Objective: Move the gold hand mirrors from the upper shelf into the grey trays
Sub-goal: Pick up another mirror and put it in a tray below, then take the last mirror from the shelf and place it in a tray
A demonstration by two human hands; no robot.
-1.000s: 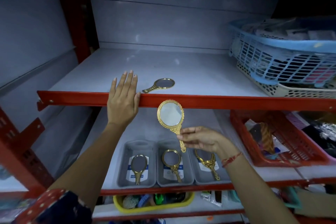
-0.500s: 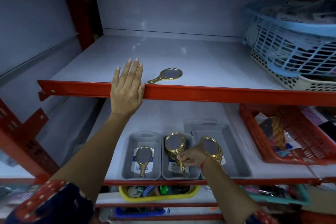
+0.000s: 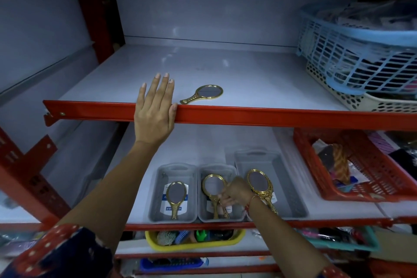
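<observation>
One gold hand mirror (image 3: pixel 204 93) lies flat on the upper shelf (image 3: pixel 248 79), just right of my left hand (image 3: pixel 155 110), which rests flat on the shelf's red front edge with its fingers apart. Three grey trays stand on the lower shelf. The left tray (image 3: pixel 155 189) holds one gold mirror (image 3: pixel 175 198). My right hand (image 3: pixel 234 194) is low over the middle tray (image 3: pixel 203 214), its fingers pinched on the handle of a mirror (image 3: pixel 213 186) tilted into that tray. In the right tray (image 3: pixel 286 178) stand two mirrors (image 3: pixel 259 184), one behind the other.
A blue basket (image 3: pixel 361 52) stacked on a cream basket (image 3: pixel 370 101) fills the upper shelf's right end. A red basket (image 3: pixel 365 169) of small goods sits right of the trays. Below are a yellow tray (image 3: pixel 194 245) and a teal tray (image 3: pixel 347 241) of items.
My right hand has carried a mirror from below the upper shelf's edge down into the middle tray. The view has dipped and shifted. My left hand stays on the red edge.
</observation>
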